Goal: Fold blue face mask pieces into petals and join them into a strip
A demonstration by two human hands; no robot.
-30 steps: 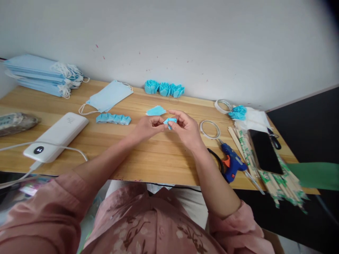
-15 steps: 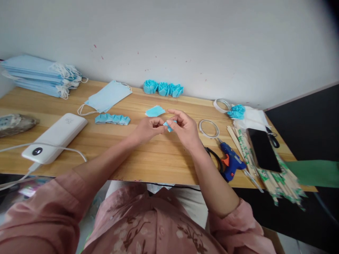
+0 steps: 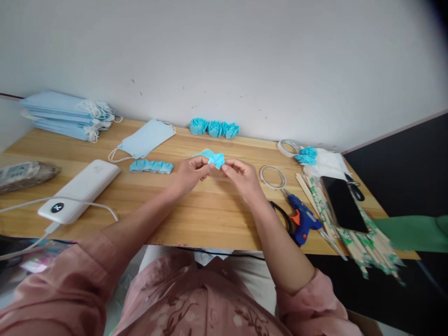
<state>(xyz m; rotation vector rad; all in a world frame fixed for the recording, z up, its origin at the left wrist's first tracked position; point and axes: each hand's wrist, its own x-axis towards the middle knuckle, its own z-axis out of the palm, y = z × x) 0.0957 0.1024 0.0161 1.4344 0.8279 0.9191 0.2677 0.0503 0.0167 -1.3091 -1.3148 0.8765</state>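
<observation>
Blue folded piece (image 3: 217,160): left hand (image 3: 190,176) pinches its left edge, right hand (image 3: 245,179) its right, apparently to steady the folds.

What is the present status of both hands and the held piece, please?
Left hand, right hand: both pinching the folded blue piece, one at each side. Another blue piece lies behind, partly hidden, seemingly not in the way.

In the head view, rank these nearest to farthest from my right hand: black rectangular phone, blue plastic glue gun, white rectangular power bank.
From your right hand:
1. Blue plastic glue gun, to its right, nearer you.
2. Black rectangular phone, farther right.
3. White rectangular power bank, far left.
</observation>
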